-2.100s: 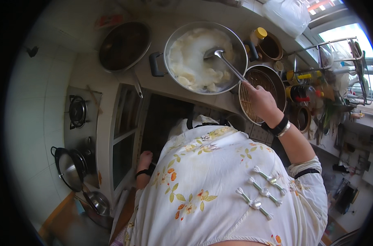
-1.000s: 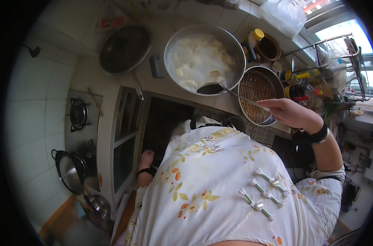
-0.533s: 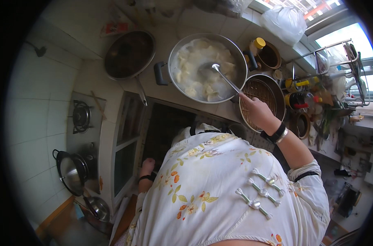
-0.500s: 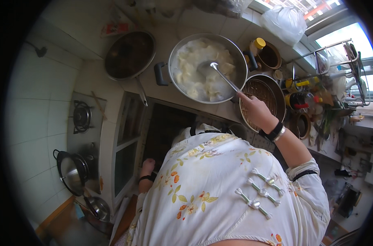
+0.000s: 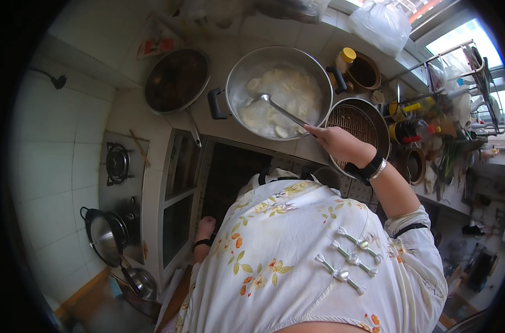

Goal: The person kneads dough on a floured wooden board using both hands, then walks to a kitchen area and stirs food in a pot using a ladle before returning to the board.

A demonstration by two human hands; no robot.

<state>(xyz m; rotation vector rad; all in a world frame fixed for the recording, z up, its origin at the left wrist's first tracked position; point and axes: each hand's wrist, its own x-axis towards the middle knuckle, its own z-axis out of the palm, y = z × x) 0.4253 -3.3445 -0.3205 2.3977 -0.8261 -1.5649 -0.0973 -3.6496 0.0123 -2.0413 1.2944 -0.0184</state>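
A large two-handled metal pot [image 5: 248,67] holds pale dumplings [image 5: 291,83] in cloudy, steaming water. My right hand [image 5: 344,145] grips the end of a metal ladle [image 5: 285,114], which slants over the pot's near right rim. The ladle's bowl sits in the water left of the pot's middle, mostly hidden by the liquid. Down at my left side hangs my left hand [image 5: 206,227], beside the glass-panelled cabinet door [image 5: 179,213]. Its fingers look curled in, with nothing seen in them.
A frying pan [image 5: 174,80] lies left of the pot. To the right are a round pan with a wire rack [image 5: 352,123], a yellow-capped jar [image 5: 345,57], a brown pot [image 5: 364,72] and bottles [image 5: 410,133]. At far left, a wok [image 5: 104,236] stands by a gas burner [image 5: 117,164].
My right hand has moved a little left, swinging the ladle's bowl leftward through the water. The dumplings have shifted, bunching toward the right side. My left hand stays low at my side.
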